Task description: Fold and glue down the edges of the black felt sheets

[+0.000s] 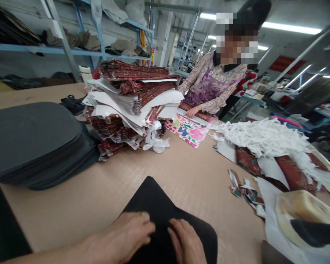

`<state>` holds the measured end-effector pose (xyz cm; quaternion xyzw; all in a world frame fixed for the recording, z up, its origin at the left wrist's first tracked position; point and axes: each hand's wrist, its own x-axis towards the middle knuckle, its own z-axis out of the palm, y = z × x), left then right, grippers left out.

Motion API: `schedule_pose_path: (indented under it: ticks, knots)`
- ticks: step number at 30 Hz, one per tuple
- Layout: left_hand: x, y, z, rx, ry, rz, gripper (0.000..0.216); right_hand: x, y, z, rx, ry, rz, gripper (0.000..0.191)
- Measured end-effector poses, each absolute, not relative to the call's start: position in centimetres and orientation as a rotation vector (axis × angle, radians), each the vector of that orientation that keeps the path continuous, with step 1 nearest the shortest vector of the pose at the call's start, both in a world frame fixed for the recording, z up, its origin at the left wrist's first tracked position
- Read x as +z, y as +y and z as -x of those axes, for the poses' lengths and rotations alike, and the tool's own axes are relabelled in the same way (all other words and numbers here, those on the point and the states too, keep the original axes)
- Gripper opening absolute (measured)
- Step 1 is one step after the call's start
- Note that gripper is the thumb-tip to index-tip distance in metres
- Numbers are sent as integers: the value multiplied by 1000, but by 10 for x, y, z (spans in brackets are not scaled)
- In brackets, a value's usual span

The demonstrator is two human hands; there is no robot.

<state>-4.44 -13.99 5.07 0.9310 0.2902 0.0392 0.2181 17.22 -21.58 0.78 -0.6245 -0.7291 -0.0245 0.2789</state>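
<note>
A black rounded felt piece [154, 198] lies on the tan table [99, 190] right in front of me. My left hand [123, 238] rests on its near left edge, fingers curled against the fabric. My right hand [185, 242] lies flat on the piece beside it, fingers stretched forward. Neither hand lifts anything.
A thick stack of dark grey rounded pads [35, 143] sits at left. A tall pile of red patterned and white sheets [132, 99] stands behind. White strips [261, 137], red cut pieces and a yellowish block [305, 209] lie at right. Another person [217, 84] works across the table on a floral sheet [187, 130].
</note>
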Motion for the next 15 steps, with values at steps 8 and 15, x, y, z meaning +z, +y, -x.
schedule_pose_path:
  ticks: [8,15]
  knots:
    - [-4,-67,5,185,1104,-2516,11,-53,-204,-166,-67,-1954,1729,26]
    - [-1,-81,22,600,807,-2608,19,-33,-166,-179,-36,-1882,1741,37]
